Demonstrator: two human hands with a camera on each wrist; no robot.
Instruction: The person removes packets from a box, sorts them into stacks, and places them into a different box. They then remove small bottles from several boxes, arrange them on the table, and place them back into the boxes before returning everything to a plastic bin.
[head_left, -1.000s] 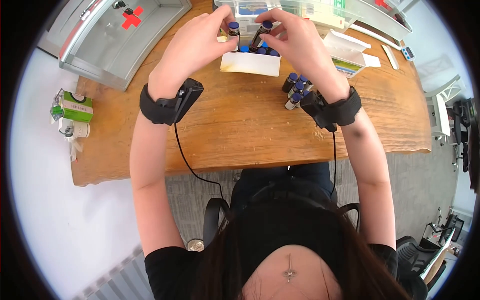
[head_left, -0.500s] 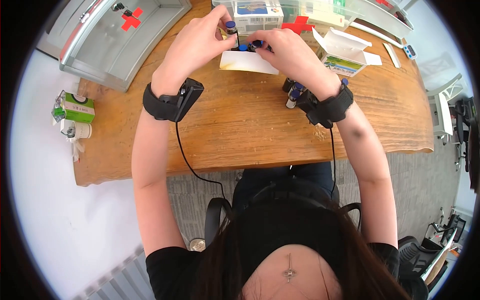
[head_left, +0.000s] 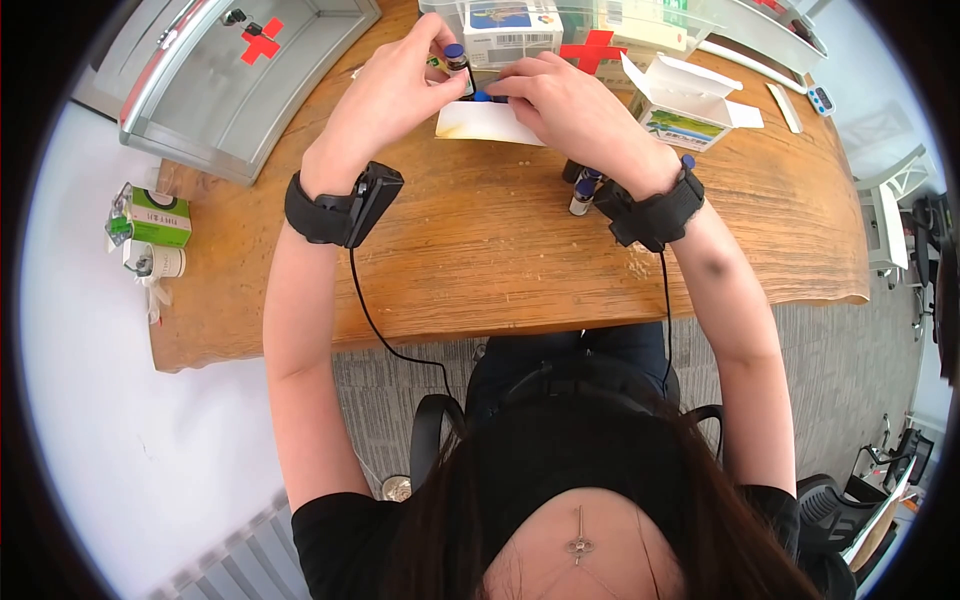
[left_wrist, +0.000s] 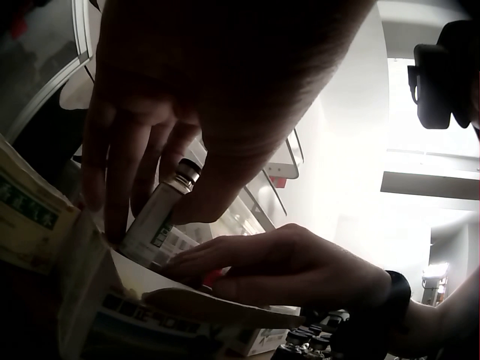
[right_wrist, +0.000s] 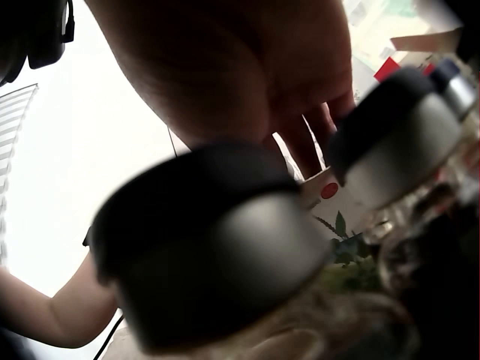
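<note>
My left hand (head_left: 392,98) pinches a small glass vial (head_left: 457,62) with a blue cap between thumb and fingers, tilted over an open carton. The left wrist view shows the pale label of this vial (left_wrist: 159,217) close above the carton's rim. My right hand (head_left: 585,108) lies over the right side of the same carton (head_left: 480,122), fingers fairly straight and their tips dipping inside. Blue caps of other vials show between the hands. Under my right wrist stand several more vials (head_left: 581,195), partly covered by the wrist camera; their caps (right_wrist: 202,240) loom large in the right wrist view.
An opened white-and-green box (head_left: 690,118) stands right of the carton. Behind are a boxed item (head_left: 512,40) and a clear bin with a red cross (head_left: 595,52). A grey case (head_left: 270,100) fills the back left. Small packages (head_left: 155,215) sit at the left edge.
My right hand has lowered a vial from above the carton down into it, and its fingers have straightened out. My left hand keeps its vial, shifted slightly left.
</note>
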